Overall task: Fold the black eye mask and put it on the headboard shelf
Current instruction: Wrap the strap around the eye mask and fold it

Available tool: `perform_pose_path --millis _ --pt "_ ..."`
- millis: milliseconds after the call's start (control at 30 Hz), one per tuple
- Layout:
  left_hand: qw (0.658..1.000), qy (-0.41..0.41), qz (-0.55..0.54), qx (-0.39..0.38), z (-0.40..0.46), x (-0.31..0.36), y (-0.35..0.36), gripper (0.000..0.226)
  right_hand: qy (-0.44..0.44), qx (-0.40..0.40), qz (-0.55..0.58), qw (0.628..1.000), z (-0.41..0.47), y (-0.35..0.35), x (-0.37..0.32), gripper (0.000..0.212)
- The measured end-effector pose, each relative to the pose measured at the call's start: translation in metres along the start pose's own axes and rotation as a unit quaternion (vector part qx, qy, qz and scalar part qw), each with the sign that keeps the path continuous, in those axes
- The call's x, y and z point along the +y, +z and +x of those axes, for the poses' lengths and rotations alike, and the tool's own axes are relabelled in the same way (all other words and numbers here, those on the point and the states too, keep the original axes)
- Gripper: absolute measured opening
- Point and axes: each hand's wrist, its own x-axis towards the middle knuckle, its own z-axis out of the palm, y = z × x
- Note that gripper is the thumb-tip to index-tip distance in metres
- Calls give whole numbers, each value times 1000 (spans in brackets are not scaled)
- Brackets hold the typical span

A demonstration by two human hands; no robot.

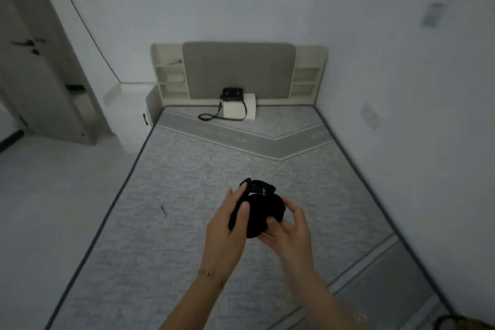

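The black eye mask is bunched into a rounded bundle in the air above the mattress, its strap sticking out at the top. My left hand grips its left side with the thumb laid over the front. My right hand cups it from below and from the right. The headboard stands at the far end of the bed, with open shelves on its left side and right side.
A grey mattress fills the middle of the view. A black shoulder bag rests on a white box against the headboard. A white nightstand and a door are on the left, and a wall runs along the right.
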Motion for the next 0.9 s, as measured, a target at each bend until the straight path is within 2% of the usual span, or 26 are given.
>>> perform_pose_path --millis 100,233,400,500,567,633,733,833,900 --pt "994 -47 -95 -31 0 41 -5 36 -28 -17 11 999 -8 14 -31 45" --pt "973 -108 -202 -28 -3 76 -15 29 -44 -35 17 998 -21 22 -50 48" --pt "965 -137 -222 -19 -11 79 -28 33 -39 -63 -13 997 -38 19 -60 53" --pt "972 -114 -204 -14 -13 74 -38 38 -16 -65 -48 997 -39 6 -76 38" --pt "980 -92 -176 -25 -14 73 -45 41 22 -56 -12 998 -29 -3 -91 27" --pt "981 -81 -166 -53 -15 76 -49 42 49 -63 -1 997 -16 -6 -110 29" --pt "974 -88 -180 -109 -16 84 -50 41 28 -144 -75 986 2 2 -134 29" --pt "963 -99 -193 -157 -16 91 -50 41 0 -271 -182 945 6 12 -146 42" --pt "960 -101 -194 -175 -16 93 -52 42 -4 -316 -217 924 5 15 -148 37"
